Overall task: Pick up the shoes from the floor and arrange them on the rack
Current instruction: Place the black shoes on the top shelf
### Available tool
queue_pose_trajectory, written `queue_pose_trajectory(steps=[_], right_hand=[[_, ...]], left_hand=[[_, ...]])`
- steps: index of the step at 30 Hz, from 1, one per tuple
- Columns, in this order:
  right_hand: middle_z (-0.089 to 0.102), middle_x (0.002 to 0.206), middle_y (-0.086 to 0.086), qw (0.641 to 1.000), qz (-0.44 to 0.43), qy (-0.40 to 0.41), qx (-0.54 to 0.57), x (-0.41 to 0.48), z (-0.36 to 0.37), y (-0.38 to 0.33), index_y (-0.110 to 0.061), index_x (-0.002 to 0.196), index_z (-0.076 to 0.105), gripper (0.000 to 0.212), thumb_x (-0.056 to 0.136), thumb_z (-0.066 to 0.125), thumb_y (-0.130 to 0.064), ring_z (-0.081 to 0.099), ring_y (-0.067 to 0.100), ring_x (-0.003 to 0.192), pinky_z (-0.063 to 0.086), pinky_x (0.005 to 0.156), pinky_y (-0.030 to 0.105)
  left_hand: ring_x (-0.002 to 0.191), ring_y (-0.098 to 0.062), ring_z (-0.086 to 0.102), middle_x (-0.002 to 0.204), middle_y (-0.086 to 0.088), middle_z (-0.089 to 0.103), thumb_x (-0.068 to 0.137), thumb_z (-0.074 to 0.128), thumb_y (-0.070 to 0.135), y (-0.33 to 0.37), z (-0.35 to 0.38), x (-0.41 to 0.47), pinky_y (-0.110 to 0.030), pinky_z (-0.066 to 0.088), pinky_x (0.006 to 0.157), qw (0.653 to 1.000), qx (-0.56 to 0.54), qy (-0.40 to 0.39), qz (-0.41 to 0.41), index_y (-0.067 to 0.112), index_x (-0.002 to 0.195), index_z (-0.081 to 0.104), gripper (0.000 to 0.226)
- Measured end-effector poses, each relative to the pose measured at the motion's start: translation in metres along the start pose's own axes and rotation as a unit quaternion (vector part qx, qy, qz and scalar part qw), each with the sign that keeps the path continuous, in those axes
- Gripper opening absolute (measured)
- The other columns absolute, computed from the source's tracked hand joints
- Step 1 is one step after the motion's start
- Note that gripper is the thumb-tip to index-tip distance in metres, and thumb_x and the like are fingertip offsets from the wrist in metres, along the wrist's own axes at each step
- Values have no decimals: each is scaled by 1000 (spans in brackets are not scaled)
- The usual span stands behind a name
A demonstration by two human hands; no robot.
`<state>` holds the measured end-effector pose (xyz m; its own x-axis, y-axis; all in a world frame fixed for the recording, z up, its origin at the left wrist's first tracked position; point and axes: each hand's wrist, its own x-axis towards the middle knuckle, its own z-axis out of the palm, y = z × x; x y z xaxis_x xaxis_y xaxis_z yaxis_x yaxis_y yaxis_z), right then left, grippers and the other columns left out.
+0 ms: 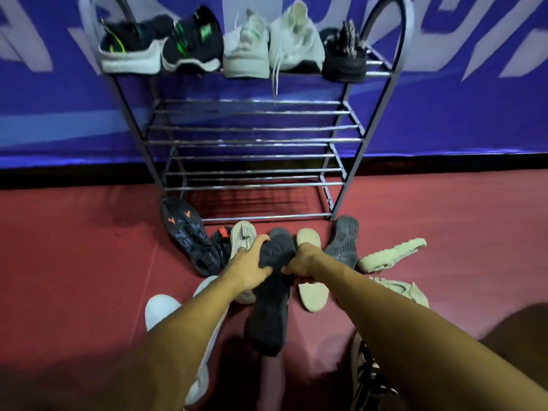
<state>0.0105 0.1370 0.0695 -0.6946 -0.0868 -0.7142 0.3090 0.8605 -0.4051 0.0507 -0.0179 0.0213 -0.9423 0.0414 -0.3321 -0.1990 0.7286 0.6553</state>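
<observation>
Both hands hold a dark grey shoe [271, 304] sole-up above the red floor, in front of the metal shoe rack [255, 140]. My left hand [247, 262] grips its left side near the toe. From the right, my right hand [302, 261] grips the same shoe. Several more shoes lie on the floor around it: a black shoe with orange marks [188, 235], a beige shoe [243, 235], a beige sole [311, 292], a grey shoe [342, 241] and two beige shoes [391, 255] at the right. The rack's top shelf carries several shoes [234, 46].
The rack stands against a blue wall banner [444, 99]; its lower shelves hold nothing. A white shoe [161, 310] lies under my left forearm and a patterned dark shoe [367, 378] under my right forearm. Bare red floor [74, 247] spreads left and right.
</observation>
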Motion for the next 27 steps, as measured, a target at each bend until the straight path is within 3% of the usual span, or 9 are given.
queue_pose_trajectory(steps=[3,6,9,14,17,19,21,23,27], right_hand=[[55,36,-2,999,-33,20,-20,-14,-35,-24,-10,74,54,26,94,66,-21,52,8,31,38,33,17],[60,60,6,998,-57,27,-14,-35,-67,-46,-7,82,54,21,95,65,-19,56,10,42,41,35,18],[57,65,5,994,-90,54,-13,-54,-94,-62,-8,81,54,21,94,66,-20,55,11,44,39,33,14],[58,70,6,982,-160,104,11,-72,-135,-83,-7,92,65,30,81,78,-32,49,16,52,37,48,24],[64,71,8,972,-194,125,44,-77,-150,-95,-5,90,69,31,77,80,-32,53,15,48,39,50,25],[65,71,6,962,-215,156,57,-75,-153,-99,-3,91,73,39,72,82,-36,55,17,55,42,57,28],[64,68,3,954,-235,172,70,-72,-151,-102,-6,86,74,38,69,82,-40,52,17,55,40,56,29],[61,58,-1,947,-249,178,101,-67,-148,-108,-12,72,71,30,66,82,-39,49,15,50,39,53,27],[53,44,-6,925,-288,192,156,-62,-141,-120,-19,54,53,37,70,81,-36,50,9,41,38,46,18]], left_hand=[[88,-28,64,103,-7,67,85,68,23,23,-32,11,-35,51,74,999,-7,26,24,34,139,33,65],[95,-30,66,108,-9,70,83,71,27,43,-61,17,-32,49,78,998,-10,55,39,39,136,32,67],[100,-33,64,113,-15,67,86,69,27,67,-91,15,-28,44,76,996,2,72,55,37,141,32,66],[71,-6,50,104,-15,58,86,74,20,108,-147,3,-12,39,58,992,0,58,109,31,150,27,80],[81,-6,53,110,-8,57,77,83,29,115,-169,6,-12,43,70,993,6,50,111,34,152,21,98],[105,-16,56,125,-6,55,65,88,44,112,-173,11,-25,46,94,995,-8,17,93,43,152,9,117],[124,-20,53,138,-4,50,58,89,55,108,-167,14,-37,42,108,997,-18,-23,74,57,146,-11,134],[129,-19,51,143,3,46,58,89,56,108,-160,16,-40,42,109,997,-37,-42,62,54,142,-27,144],[130,-17,52,145,6,49,52,87,52,117,-153,22,-40,43,109,994,-79,21,78,42,148,-26,149]])
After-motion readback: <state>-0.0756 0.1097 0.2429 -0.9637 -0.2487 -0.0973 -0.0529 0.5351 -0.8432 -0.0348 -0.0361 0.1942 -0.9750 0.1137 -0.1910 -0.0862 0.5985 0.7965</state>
